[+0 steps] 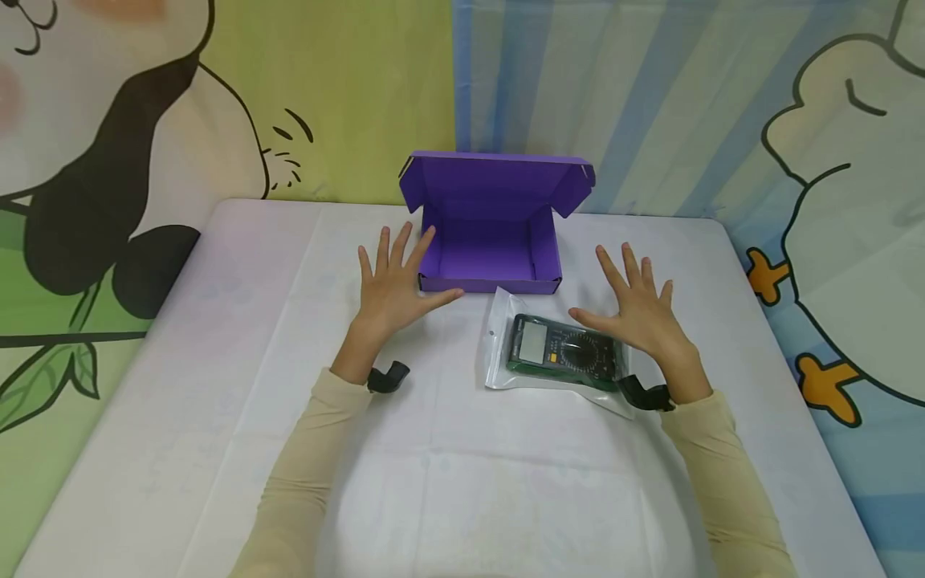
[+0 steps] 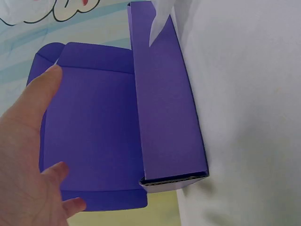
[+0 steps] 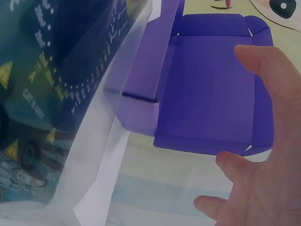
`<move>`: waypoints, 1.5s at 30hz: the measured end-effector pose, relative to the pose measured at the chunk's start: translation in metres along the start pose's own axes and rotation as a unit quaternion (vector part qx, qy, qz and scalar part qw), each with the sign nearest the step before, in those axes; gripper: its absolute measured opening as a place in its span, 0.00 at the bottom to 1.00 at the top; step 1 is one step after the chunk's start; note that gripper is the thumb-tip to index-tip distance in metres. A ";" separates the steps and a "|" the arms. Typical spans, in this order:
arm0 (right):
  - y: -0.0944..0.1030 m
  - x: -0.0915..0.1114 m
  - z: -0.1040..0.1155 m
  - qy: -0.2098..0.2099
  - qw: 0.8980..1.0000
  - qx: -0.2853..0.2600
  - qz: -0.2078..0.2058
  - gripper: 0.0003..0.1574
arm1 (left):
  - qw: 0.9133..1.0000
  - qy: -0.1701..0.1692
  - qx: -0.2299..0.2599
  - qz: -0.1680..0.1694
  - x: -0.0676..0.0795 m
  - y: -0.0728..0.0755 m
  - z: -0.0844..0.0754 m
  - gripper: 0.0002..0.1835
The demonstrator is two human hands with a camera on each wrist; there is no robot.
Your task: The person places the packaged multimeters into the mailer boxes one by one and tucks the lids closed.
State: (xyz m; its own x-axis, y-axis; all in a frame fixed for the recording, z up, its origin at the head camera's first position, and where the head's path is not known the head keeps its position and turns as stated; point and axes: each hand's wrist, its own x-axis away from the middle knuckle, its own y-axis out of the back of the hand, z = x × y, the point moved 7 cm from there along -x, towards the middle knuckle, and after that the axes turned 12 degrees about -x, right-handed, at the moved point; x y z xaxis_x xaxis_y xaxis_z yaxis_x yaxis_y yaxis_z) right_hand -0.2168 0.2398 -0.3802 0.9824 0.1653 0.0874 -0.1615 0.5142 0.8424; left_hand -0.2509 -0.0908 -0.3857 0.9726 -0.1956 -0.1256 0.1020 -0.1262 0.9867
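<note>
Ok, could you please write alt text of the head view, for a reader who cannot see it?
A person's left hand and right hand, fingers spread and holding nothing, are above a white table. Near the right hand lies a multimeter in a clear plastic bag; behind it stands a purple box with its lid raised.

You have a white-covered surface (image 1: pixel 448 498) in front of you, creased lengthwise and rounded at its far corners. Near the far edge stands a purple cardboard box (image 1: pixel 491 245), lid raised; just nearer you lies a clear plastic bag (image 1: pixel 497 345) holding a face-up digital multimeter (image 1: pixel 565 351).
</note>
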 end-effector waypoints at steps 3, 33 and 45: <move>0.000 0.003 0.001 0.006 1.000 -0.008 -0.002 0.63 | 0.999 -0.002 0.017 -0.029 -0.001 0.002 0.000 0.56; -0.023 0.026 0.008 0.081 0.993 -0.082 0.025 0.69 | 0.972 0.008 0.223 -0.077 -0.009 -0.029 0.014 0.51; -0.034 0.032 0.005 0.082 0.984 -0.151 0.048 0.67 | 0.938 -0.001 0.342 -0.061 -0.015 -0.047 0.020 0.50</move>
State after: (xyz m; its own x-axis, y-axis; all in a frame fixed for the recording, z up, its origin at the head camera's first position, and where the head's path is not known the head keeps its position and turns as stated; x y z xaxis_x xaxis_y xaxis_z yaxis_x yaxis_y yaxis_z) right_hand -0.1794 0.2233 -0.4032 0.9367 0.3464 0.0512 -0.2979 0.7116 0.6363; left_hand -0.2745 -0.1015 -0.4321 0.9621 -0.1410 -0.2336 0.0536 -0.7418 0.6685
